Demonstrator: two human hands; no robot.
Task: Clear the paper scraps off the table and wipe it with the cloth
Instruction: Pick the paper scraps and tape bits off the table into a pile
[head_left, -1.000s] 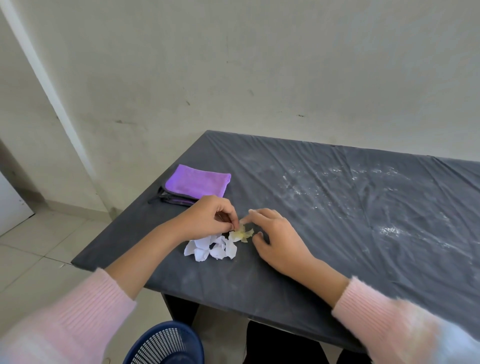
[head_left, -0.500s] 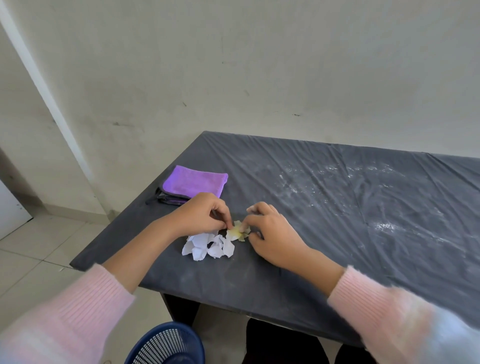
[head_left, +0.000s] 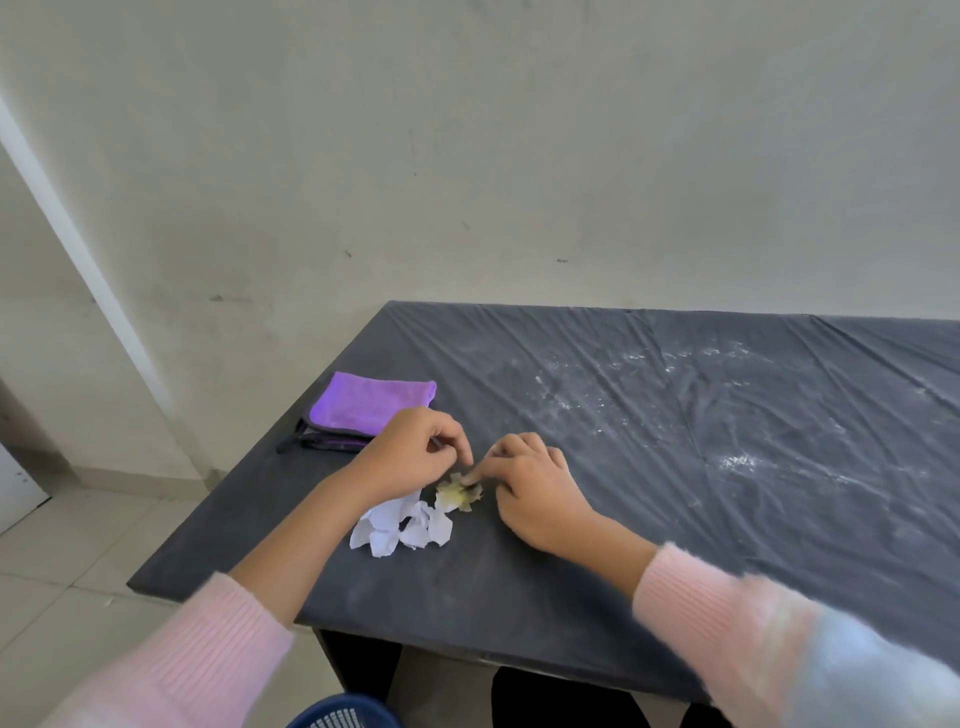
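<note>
This is a plain, sparsely fitted room, most likely a spare or utility corner of a home. The wall (head_left: 467, 156) is off-white plaster, scuffed and marked, with a white strip (head_left: 78, 249) running up it at the left. The floor (head_left: 62, 571) is laid in large pale tiles, with a tiled skirting (head_left: 130, 480) at the wall's foot. The counter (head_left: 675, 545) stands against the wall and is wrapped in a wrinkled dark grey sheet, dusted in places with white powder (head_left: 737, 461). Household things sit about — a folded purple microfibre cloth (head_left: 371, 402) at the counter's left end, and the rim of a blue plastic mesh basket (head_left: 343, 717) below its near edge.
</note>
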